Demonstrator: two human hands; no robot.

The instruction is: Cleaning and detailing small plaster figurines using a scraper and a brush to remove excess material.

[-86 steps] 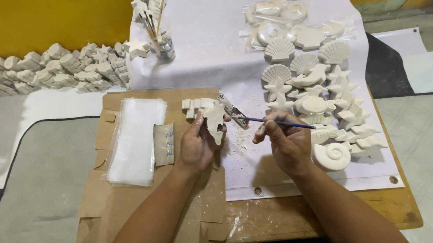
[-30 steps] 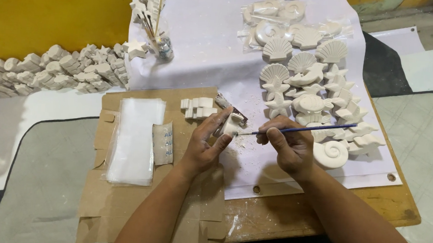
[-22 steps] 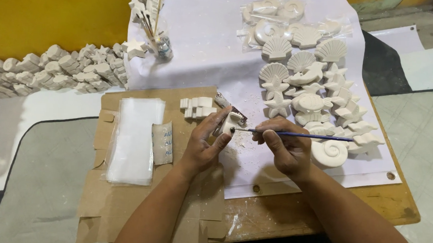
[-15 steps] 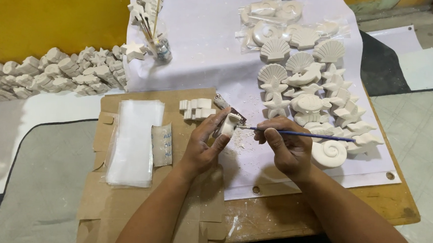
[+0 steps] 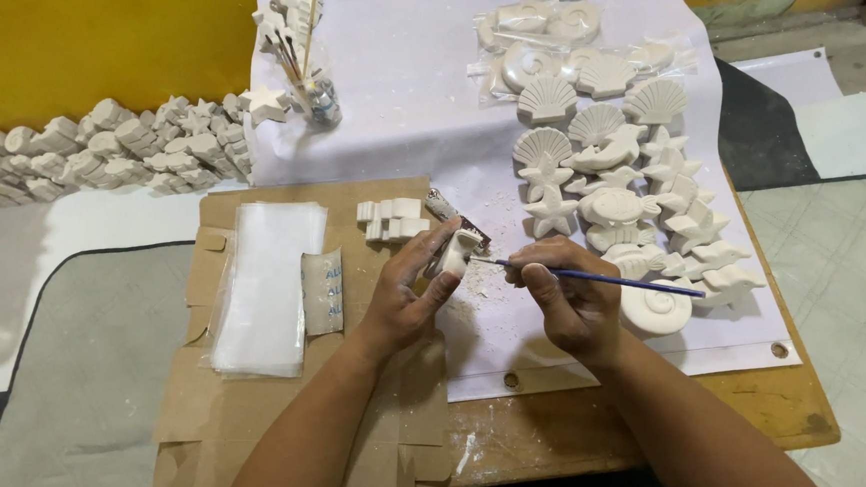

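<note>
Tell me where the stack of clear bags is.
In the head view, the clear bags lie on the cardboard, left of the left hand, beside a small packet.

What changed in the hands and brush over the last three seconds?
The right hand swung the brush from slanting to nearly level, its tip at the white figure in the left hand, which turned and closed around it. Shell figures, plastic sheets and cardboard stayed put.

Clear bags [image 5: 265, 288], perhaps sachets [image 5: 325, 290]
</note>
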